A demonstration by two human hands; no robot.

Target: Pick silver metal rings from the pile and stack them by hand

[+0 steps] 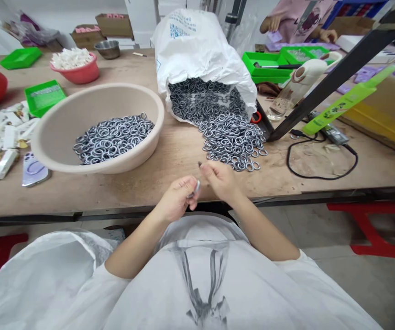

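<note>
My left hand (175, 199) is closed, pinching a grey ring (196, 187) between thumb and fingers, just over the table's front edge. Close beside it on the right, my right hand (222, 181) is also closed. A small dark tip (200, 163) sticks out past its thumb; the rest of that thing is hidden in the fingers. Behind my right hand spreads a heap of loose grey rings (230, 137), spilling from the mouth of a white sack (197, 50) that lies on its side. To the left, a wide beige basin (56, 123) contains many similar rings.
White pieces (3, 137) and a phone (34, 169) lie at the left, near a small green tray (44, 98) and a pink bowl (80, 73). A black slanted bar (324, 82), a cable (288, 158) and a lime-green strip (345, 103) occupy the right. Another person (297, 23) works at the back right.
</note>
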